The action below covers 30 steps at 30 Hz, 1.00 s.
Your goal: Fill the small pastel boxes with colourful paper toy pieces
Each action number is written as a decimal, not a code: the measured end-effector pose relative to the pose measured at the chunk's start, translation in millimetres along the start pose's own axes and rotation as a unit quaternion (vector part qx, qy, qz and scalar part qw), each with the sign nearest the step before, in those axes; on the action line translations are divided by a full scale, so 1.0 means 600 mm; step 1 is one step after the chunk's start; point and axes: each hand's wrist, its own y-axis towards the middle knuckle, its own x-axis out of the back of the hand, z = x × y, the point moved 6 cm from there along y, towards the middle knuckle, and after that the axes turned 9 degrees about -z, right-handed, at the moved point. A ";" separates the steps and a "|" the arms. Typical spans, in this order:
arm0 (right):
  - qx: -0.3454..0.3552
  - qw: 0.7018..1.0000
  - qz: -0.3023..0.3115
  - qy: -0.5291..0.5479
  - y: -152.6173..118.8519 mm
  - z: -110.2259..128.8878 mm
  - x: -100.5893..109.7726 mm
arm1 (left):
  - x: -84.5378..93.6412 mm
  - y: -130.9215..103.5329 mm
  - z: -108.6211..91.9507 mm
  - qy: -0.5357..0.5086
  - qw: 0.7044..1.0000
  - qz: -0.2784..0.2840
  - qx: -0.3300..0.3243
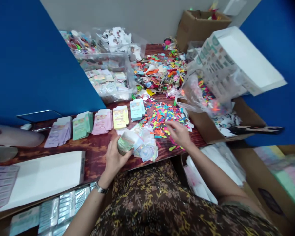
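the left grip (pixel 113 158), just below the center of the frame, is wrapped around a small green box (pixel 125 145), its thumb on the lower right side and its fingers on the left; the box leans, its mouth showing. a silver watch (pixel 101 187) circles that wrist, and the forearm slants up from the bottom edge. the right grip (pixel 180 133), right of center, has its fingers curled and pointing to the upper left, at the near edge of a heap of colorful small pieces (pixel 163 113); i cannot tell whether the fingertips pinch one. its forearm slants in from the lower right. between the hands, clear packets (pixel 147 151) lie on the dark red surface (pixel 94 159), just beside the box. farther out, purple, green, pink, yellow and blue stacks of cartons (pixel 102 122) run from the left toward the center. a clear bin (pixel 130 77) stands at upper left of center, and a cardboard box (pixel 199 31) at upper right.
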 end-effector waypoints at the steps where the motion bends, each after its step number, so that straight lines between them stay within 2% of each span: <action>1: -0.060 0.996 -0.008 -0.065 -0.002 -0.052 0.022 | -0.002 0.000 -0.001 -0.003 1.000 0.004 -0.006; 3: -0.184 0.961 0.026 -0.207 -0.019 -0.145 0.056 | -0.009 0.000 -0.006 -0.002 1.000 0.008 -0.016; 4: -0.226 0.939 0.047 -0.256 -0.031 -0.179 0.069 | -0.013 0.000 -0.009 -0.001 1.000 0.013 -0.022; 6: -0.271 0.910 0.078 -0.304 -0.054 -0.219 0.081 | -0.024 0.001 -0.019 -0.003 0.999 0.031 -0.040; 8: -0.285 0.903 0.089 -0.310 -0.071 -0.231 0.079 | -0.035 0.002 -0.027 -0.010 0.997 0.053 -0.051; 12: -0.289 0.900 0.076 -0.318 -0.085 -0.229 0.068 | -0.045 0.004 -0.031 -0.012 0.997 0.067 -0.034; 17: -0.217 0.930 0.064 -0.289 -0.063 -0.220 0.056 | -0.048 0.005 -0.037 -0.021 0.997 0.070 -0.036; 22: -0.182 0.955 -0.002 -0.234 -0.034 -0.188 0.058 | -0.049 0.000 -0.035 -0.020 0.998 0.059 -0.030; 24: -0.180 0.968 0.033 -0.172 -0.028 -0.170 0.039 | -0.052 -0.003 -0.034 -0.018 0.997 0.062 -0.030; 26: -0.184 0.969 0.096 -0.132 -0.027 -0.154 0.011 | -0.054 -0.004 -0.036 -0.019 0.997 0.067 -0.034; 30: -0.187 0.960 0.158 -0.137 -0.030 -0.139 -0.027 | -0.056 -0.008 -0.039 -0.025 0.997 0.069 -0.038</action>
